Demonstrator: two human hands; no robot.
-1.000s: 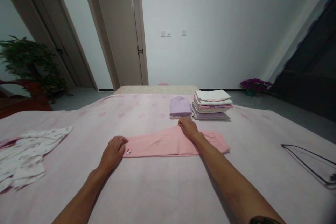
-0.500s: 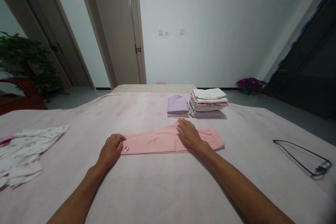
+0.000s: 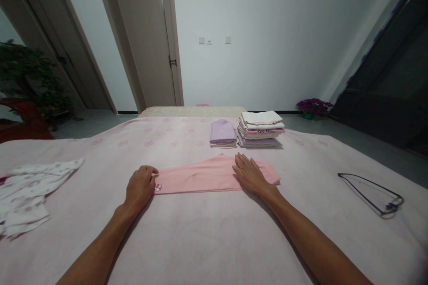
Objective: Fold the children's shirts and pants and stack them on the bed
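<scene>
A pair of pink pants [image 3: 197,177] lies folded lengthwise into a long strip on the bed, with a small printed figure at the left end. My left hand [image 3: 142,185] is at that left end, its fingers curled over the hem and closed on the cloth. Toward the other end, my right hand [image 3: 249,173] rests flat on the pants with its fingers stretched out, covering part of the fabric. The right end of the pants shows past this hand, slightly wrinkled.
Behind the pants sit a folded purple garment [image 3: 223,132] and a taller stack of folded clothes [image 3: 262,118]. A white patterned garment [image 3: 33,187] lies crumpled at the left. A black wire-like frame [image 3: 371,193] rests on the pink bedsheet [image 3: 200,240] at the right.
My right hand has slid to the right along the pants. My left hand stays at the left hem. The whole view has shifted slightly.
</scene>
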